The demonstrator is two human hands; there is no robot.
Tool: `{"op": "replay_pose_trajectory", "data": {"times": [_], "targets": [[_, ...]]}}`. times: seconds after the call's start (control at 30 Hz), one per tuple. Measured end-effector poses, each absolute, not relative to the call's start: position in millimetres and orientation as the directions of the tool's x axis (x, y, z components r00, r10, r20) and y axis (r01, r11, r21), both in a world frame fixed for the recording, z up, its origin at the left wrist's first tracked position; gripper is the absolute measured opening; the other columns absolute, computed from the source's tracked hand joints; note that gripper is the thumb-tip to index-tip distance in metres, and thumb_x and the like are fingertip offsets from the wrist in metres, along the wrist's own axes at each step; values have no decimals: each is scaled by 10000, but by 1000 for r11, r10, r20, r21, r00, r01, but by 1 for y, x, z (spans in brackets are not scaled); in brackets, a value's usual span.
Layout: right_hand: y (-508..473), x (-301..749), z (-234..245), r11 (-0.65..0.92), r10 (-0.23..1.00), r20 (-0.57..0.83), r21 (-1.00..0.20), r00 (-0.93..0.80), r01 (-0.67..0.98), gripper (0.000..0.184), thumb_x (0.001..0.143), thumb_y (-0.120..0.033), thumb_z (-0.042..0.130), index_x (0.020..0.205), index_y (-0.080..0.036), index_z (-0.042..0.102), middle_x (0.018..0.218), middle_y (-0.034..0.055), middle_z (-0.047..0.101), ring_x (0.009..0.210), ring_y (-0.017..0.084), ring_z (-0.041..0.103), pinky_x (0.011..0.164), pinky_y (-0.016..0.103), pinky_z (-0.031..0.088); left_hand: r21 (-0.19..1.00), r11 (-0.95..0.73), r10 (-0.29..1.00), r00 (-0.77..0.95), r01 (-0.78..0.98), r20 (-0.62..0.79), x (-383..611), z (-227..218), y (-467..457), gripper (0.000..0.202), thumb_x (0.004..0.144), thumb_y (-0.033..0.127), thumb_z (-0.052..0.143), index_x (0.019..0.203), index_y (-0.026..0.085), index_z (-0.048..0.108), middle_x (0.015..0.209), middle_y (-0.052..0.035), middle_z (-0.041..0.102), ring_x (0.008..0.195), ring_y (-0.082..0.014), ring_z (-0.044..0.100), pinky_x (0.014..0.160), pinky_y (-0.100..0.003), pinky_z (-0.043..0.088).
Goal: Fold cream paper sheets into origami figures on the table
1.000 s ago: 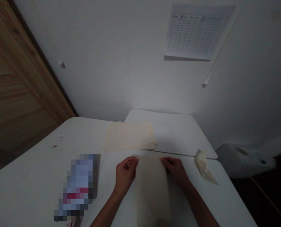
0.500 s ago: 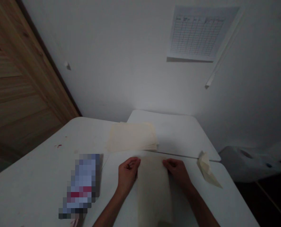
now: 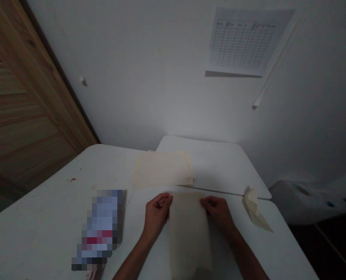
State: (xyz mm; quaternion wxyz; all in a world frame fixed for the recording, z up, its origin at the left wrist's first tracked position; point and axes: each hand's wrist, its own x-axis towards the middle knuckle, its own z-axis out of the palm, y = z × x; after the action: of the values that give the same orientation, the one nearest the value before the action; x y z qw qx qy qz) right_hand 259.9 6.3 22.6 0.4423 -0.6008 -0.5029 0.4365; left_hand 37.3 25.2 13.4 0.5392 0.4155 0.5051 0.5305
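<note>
A sheet of cream paper [image 3: 189, 233] lies lengthwise on the white table [image 3: 41, 202], running towards me. My left hand [image 3: 157, 214] grips its far left corner, and my right hand [image 3: 216, 212] grips its far right corner. The sheet's near end drops out of view at the bottom of the picture. Beyond my hands lies a stack of similar cream sheets [image 3: 163, 169]. A folded piece of cream paper [image 3: 254, 208] sits to the right of my right hand.
A pixelated, blurred package [image 3: 100, 229] lies left of my left hand. A second white table [image 3: 222, 163] meets the first at a seam. A wooden door [image 3: 24, 93] stands at left, a white plastic container [image 3: 304, 202] at right.
My hands and the sheet have barely moved. The whole view has shifted slightly to the right and settled.
</note>
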Motion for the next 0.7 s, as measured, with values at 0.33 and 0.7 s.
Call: {"op": "replay_pose_trajectory", "data": {"times": [0.33, 0.7], "targets": [[8, 263, 17, -106, 985, -78, -976, 151, 191, 485, 719, -608, 676, 789, -134, 751, 765, 91, 732, 693, 221, 661, 633, 287, 488, 991, 123, 991, -49, -58, -125, 37, 14, 24, 457, 674, 557, 734, 805, 122, 683, 490, 17, 562, 344, -59, 378, 333, -169, 239], [7, 261, 28, -148, 986, -137, -982, 94, 120, 588, 664, -679, 679, 861, -132, 762, 780, 94, 726, 690, 221, 657, 600, 297, 507, 991, 88, 988, -115, -96, -99, 39, 23, 22, 410, 655, 535, 750, 748, 141, 688, 476, 27, 556, 347, -60, 379, 351, -174, 254]]}}
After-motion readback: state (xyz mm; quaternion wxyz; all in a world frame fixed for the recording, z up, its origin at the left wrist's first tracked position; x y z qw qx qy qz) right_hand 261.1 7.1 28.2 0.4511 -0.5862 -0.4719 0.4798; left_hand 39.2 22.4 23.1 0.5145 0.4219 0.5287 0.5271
